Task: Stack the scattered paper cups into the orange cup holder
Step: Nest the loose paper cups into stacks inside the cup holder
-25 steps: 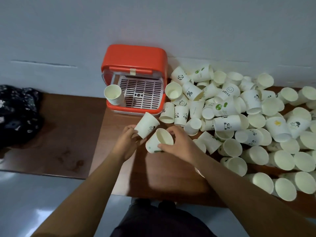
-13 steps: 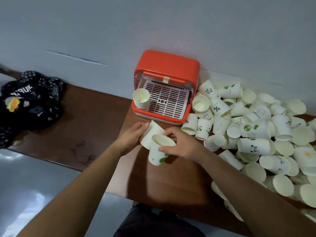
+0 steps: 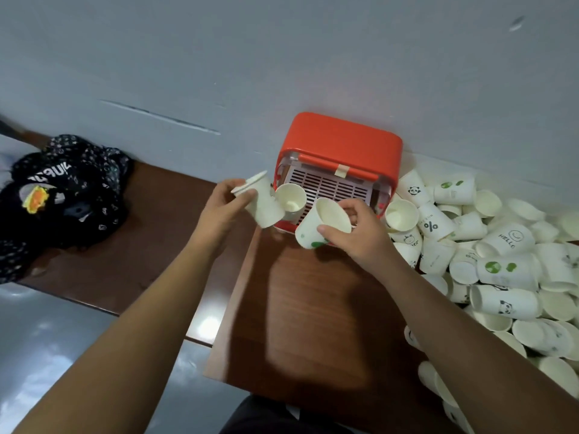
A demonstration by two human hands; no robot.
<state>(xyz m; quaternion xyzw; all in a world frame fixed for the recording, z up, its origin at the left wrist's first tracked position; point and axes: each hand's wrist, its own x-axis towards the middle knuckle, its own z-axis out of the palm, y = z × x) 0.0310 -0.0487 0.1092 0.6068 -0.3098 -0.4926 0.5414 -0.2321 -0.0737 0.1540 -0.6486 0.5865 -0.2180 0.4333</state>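
The orange cup holder [image 3: 341,142] stands against the wall, its white slatted tray facing me. A short stack of paper cups [image 3: 291,198] sits in its left corner, mouth up. My left hand [image 3: 224,205] grips an upside-down paper cup [image 3: 264,202] just left of that stack, touching it. My right hand [image 3: 360,230] holds a cup with a green print [image 3: 322,222], mouth up and tilted, in front of the holder's tray. A big heap of scattered paper cups [image 3: 501,245] covers the table to the right.
The brown table [image 3: 313,308] has bare wood in front of the holder; its left edge drops to a lower brown shelf [image 3: 141,245]. A black patterned bag [image 3: 59,195] lies on that shelf at far left. A grey wall runs behind everything.
Both hands rose from the table toward the holder. The left hand carried its cup up and left beside the stack; the right hand lifted the green-print cup in front of the tray.
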